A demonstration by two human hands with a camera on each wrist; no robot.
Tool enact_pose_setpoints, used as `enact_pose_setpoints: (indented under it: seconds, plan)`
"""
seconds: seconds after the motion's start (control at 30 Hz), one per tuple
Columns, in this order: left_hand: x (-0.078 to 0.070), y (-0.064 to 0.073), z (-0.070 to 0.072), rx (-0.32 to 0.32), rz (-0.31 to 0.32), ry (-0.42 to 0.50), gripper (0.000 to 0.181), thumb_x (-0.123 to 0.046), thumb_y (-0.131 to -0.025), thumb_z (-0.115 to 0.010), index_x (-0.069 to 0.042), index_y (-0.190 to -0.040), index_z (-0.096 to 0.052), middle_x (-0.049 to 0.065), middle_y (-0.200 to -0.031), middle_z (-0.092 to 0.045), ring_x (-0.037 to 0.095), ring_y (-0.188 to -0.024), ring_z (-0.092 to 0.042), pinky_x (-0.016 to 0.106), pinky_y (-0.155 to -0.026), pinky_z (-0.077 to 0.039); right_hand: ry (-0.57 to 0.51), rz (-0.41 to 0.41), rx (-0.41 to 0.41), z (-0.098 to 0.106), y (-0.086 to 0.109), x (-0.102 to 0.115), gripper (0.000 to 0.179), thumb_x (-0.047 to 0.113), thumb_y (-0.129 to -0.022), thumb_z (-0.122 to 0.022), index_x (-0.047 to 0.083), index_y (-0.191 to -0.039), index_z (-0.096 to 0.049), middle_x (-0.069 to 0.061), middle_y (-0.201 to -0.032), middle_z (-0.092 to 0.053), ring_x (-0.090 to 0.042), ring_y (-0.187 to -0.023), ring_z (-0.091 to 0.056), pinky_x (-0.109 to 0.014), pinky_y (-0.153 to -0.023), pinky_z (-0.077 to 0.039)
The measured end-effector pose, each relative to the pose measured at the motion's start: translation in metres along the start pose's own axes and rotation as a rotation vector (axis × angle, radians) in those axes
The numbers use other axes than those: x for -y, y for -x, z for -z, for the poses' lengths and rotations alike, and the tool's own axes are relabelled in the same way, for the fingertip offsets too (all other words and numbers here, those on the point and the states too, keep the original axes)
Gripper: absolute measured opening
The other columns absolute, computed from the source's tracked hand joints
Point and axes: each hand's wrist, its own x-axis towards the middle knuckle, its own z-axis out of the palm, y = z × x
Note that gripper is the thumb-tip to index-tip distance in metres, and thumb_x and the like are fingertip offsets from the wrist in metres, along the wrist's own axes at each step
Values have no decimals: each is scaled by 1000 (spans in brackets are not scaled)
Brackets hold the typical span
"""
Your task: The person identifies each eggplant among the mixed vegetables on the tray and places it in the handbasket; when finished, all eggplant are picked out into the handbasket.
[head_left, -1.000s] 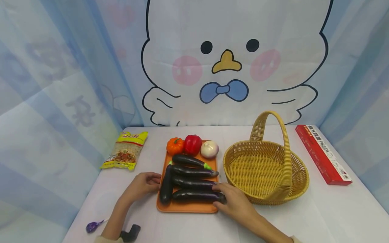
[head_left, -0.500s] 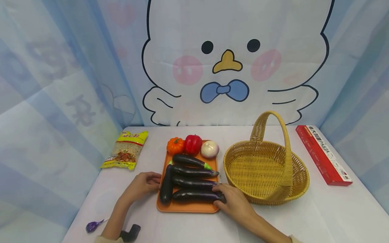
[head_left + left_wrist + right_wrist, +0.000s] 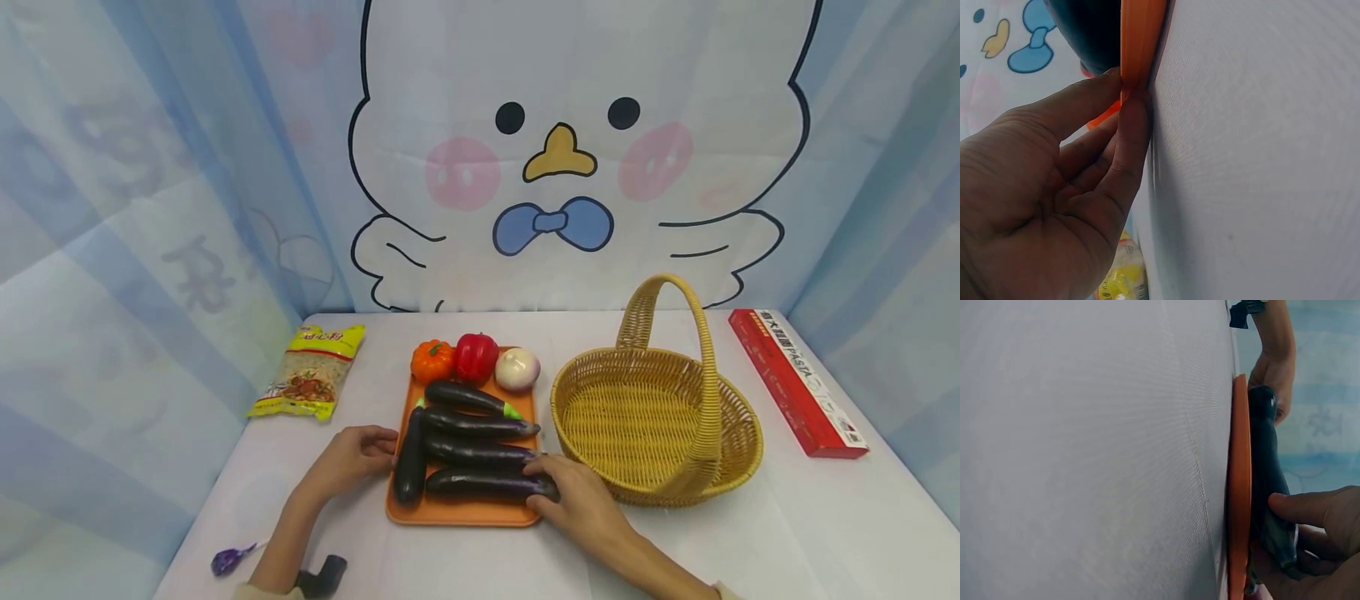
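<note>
On an orange tray (image 3: 465, 513) lie several dark purple eggplants; one stands lengthwise along the left side, the others lie crosswise. My left hand (image 3: 354, 458) pinches the tray's left rim between thumb and fingers, as the left wrist view shows. With its thumb on the near side, my right hand (image 3: 583, 502) grips the right end of the nearest eggplant (image 3: 487, 484), which still lies on the tray. At the tray's far end sit an orange pumpkin (image 3: 432, 361), a red bell pepper (image 3: 476, 357) and a white-and-purple round vegetable (image 3: 517, 369).
A yellow wicker basket (image 3: 573, 375) with a tall handle stands right of the tray. Farther right lies a red pasta box (image 3: 795, 383). A yellow food packet (image 3: 311, 371) is at the back left. A purple-wrapped lollipop (image 3: 230, 560) and a black pipe-shaped object (image 3: 327, 576) lie near my left forearm.
</note>
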Motion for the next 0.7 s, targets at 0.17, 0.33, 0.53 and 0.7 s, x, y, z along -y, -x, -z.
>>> enact_pose_setpoints:
  seconds: [0.17, 0.33, 0.53, 0.7]
  plan:
    - [0, 0, 0, 4, 7, 4, 36, -9, -84, -77, -1, -118, -67, 1, -91, -69, 17, -81, -65, 34, -76, -56, -21, -2, -27, 3, 3, 2, 32, 9, -74, -85, 12, -102, -70, -3, -109, -69, -26, -109, -63, -44, -93, -50]
    - [1, -2, 1, 12, 9, 7, 37, -10, -84, -78, -2, -118, -67, 1, -92, -69, 17, -82, -66, 34, -76, -55, -29, 2, -72, 9, 6, 4, 32, 10, -73, -86, 15, -100, -71, 1, -107, -69, -20, -105, -64, -43, -91, -51]
    - [3, -3, 0, 13, 17, 6, 37, -11, -84, -78, -2, -119, -67, 0, -92, -69, 17, -82, -65, 34, -76, -55, -59, -9, -91, 21, 10, 8, 33, 10, -73, -86, 18, -101, -71, 6, -105, -69, -14, -100, -64, -41, -86, -52]
    - [3, -3, 1, 16, 8, 7, 38, -12, -84, -78, -2, -119, -67, 1, -92, -69, 17, -82, -66, 34, -76, -55, -85, -15, -99, 33, 14, 12, 34, 10, -73, -87, 19, -101, -71, 10, -104, -68, -10, -99, -63, -39, -85, -52]
